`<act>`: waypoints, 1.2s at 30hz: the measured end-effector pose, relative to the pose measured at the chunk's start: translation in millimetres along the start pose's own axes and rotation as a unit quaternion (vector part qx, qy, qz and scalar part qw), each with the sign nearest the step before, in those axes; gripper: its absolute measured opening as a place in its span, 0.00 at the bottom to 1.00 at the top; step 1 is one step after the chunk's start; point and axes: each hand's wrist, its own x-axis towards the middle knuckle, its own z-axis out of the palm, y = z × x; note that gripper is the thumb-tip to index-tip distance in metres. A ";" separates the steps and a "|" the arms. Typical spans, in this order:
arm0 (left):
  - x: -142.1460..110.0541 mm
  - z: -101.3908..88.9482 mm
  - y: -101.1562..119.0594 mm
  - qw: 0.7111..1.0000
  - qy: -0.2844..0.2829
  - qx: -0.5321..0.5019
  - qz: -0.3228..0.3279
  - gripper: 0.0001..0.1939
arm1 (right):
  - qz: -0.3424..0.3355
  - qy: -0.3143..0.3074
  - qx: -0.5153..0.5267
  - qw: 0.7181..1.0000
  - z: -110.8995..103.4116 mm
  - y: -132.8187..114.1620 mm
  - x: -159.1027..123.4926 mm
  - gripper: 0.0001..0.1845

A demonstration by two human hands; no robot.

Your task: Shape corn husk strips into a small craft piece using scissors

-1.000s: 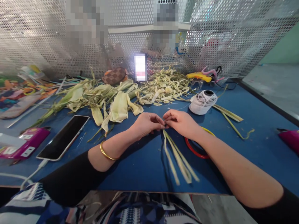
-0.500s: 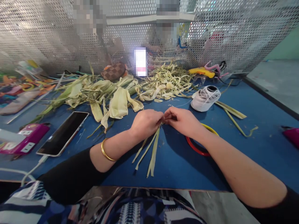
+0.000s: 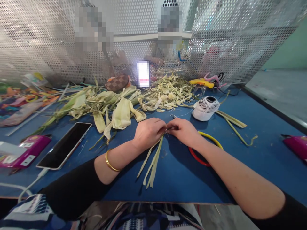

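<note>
My left hand is closed in a pinch on the top of a few pale green corn husk strips, whose loose ends fan down towards the table's front edge. Fingertip to fingertip with it, my right hand pinches at the same gathered end; what lies between its fingers is mostly hidden. A fine white thread end shows just below the fingertips. Behind my right hand stands a spool of white thread, with a thin strand trailing left from it. A red and yellow ring lies partly under my right forearm.
Whole dried corn husks and a heap of shredded husk lie at the back. On the left are a phone with a cable and a purple packet. Loose strips and a yellow-handled tool lie to the right.
The hanging strips have swung from the right of my fingertips to the left, under my left hand. My left hand has turned with its back more upward. Both hands stay together.
</note>
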 end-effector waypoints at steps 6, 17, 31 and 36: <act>0.3 -1.6 -0.2 0.999 0.012 -0.032 -0.022 0.07 | 0.026 -0.006 0.060 0.998 -3.2 -1.9 -0.5 0.03; 1.7 -1.7 -7.7 0.995 0.051 -0.078 -0.038 0.06 | -0.007 0.002 0.062 0.998 -12.1 3.3 0.7 0.05; 0.8 1.0 -7.6 0.994 0.075 -0.077 -0.030 0.04 | -0.095 0.050 0.066 0.992 -9.3 -4.1 -7.1 0.06; 0.3 3.3 -8.8 0.993 0.081 -0.088 -0.019 0.04 | -0.077 0.043 0.079 0.993 1.2 7.2 -2.0 0.09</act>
